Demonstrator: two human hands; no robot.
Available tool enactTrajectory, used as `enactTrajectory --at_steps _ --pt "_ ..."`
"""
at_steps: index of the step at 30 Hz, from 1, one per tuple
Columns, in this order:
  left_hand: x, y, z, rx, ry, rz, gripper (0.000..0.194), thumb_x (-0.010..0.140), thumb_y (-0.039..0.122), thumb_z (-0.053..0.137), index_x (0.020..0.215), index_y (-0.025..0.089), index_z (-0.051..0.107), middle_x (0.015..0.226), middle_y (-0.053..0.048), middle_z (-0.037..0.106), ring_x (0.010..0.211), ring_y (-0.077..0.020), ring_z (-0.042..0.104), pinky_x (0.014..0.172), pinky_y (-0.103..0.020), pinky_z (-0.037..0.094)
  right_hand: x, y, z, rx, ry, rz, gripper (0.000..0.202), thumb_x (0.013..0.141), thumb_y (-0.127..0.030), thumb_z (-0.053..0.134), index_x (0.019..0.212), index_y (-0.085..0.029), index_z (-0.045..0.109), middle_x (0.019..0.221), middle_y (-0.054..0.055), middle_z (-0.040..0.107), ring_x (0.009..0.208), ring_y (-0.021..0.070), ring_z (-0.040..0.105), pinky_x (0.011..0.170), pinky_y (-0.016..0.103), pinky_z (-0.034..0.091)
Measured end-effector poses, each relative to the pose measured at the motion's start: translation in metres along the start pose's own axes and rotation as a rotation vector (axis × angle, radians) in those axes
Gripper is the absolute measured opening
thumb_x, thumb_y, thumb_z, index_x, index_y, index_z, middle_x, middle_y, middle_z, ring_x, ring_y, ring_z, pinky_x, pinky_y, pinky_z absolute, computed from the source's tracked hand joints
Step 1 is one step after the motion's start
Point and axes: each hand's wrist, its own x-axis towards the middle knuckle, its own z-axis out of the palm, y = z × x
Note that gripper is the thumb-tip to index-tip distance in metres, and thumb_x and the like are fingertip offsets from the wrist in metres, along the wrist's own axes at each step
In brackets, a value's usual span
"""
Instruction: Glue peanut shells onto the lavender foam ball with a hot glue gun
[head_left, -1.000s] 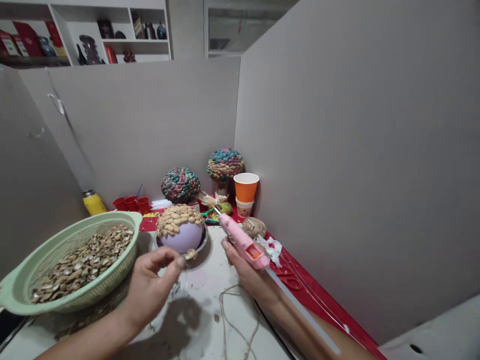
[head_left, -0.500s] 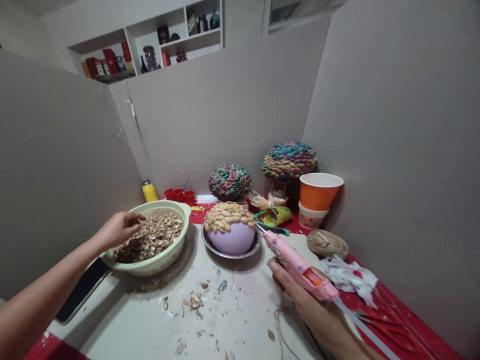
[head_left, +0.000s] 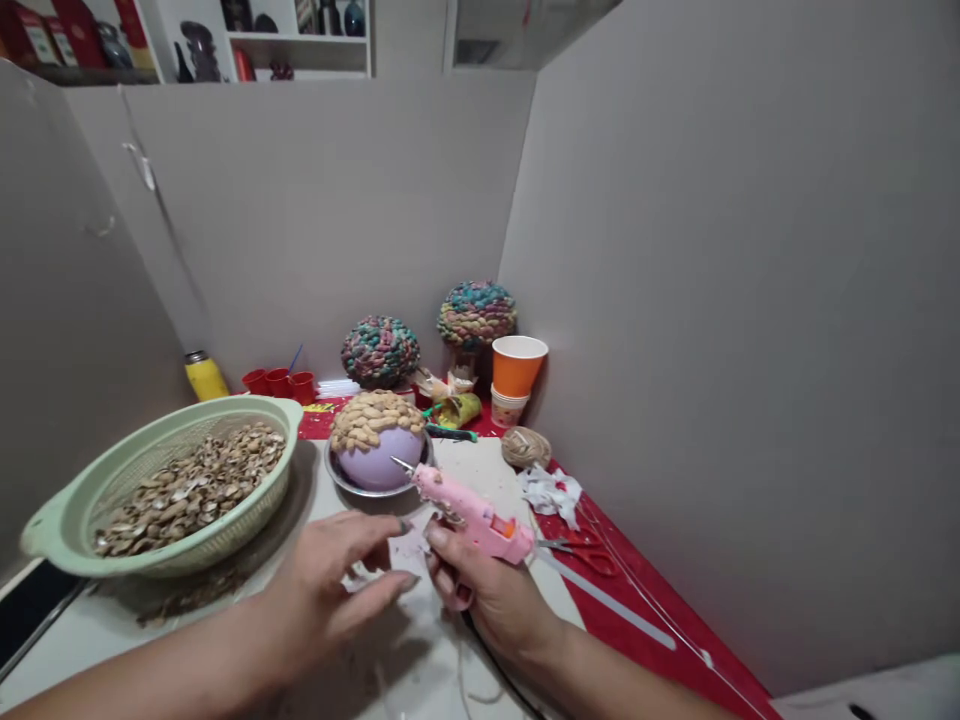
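My right hand [head_left: 499,595] is wrapped round a pink hot glue gun [head_left: 472,510], its metal tip pointing up and left, in front of a purple balloon [head_left: 382,458]. Beside it on the left, my left hand [head_left: 330,575] has thumb and forefinger apart, and nothing shows between them. Peanut shells [head_left: 375,415] cover the balloon's top. The balloon rests in a shallow metal dish [head_left: 429,452]. To the left stands a pale green colander [head_left: 259,520], with many loose shells [head_left: 202,485] in it.
Two multicoloured shell-covered domes [head_left: 380,350] stand at the back, near orange paper cups [head_left: 519,370] and small red cups [head_left: 302,388]. A twine ball [head_left: 525,447], crumpled white tissue [head_left: 551,493] and red-handled scissors [head_left: 592,557] lie at right. A yellow bottle [head_left: 205,378] is back left.
My left hand has come away from the colander, rightward to beside the glue gun. The glue gun has moved nearer, in front of the balloon. The view has turned right.
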Motion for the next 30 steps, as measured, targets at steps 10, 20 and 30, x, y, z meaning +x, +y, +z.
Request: enactTrajectory --at_steps 10,20,30 --pt "0.01 -0.011 0.026 -0.044 0.114 0.134 0.028 0.082 0.004 0.064 0.103 0.022 0.067 0.082 -0.008 0.079 0.07 -0.0183 0.072 0.066 -0.027 0.055 0.001 -0.006 -0.003 0.1 -0.1 0.081 0.048 0.061 -0.061 0.078 0.064 -0.015 0.065 0.055 -0.001 0.056 0.047 0.0076 0.045 0.045 0.02 0.032" --pt "0.008 -0.029 0.009 -0.001 0.173 -0.239 0.025 0.089 0.017 0.052 0.065 0.02 0.058 0.054 0.003 0.056 0.048 -0.0111 0.051 0.051 -0.022 0.041 -0.001 -0.01 -0.008 0.149 -0.135 0.006 0.043 0.069 -0.052 0.078 0.097 -0.02 0.073 0.069 -0.001 0.06 0.049 0.0073 0.044 0.038 0.016 0.029" --pt "-0.002 -0.025 0.018 -0.085 0.09 -0.185 0.006 0.083 0.013 0.065 0.088 0.017 0.066 0.077 -0.002 0.072 0.067 -0.0133 0.067 0.065 -0.021 0.052 0.003 -0.006 -0.009 0.101 -0.171 0.053 0.051 0.069 -0.054 0.078 0.104 -0.018 0.074 0.071 0.001 0.061 0.05 0.0072 0.045 0.04 0.016 0.031"
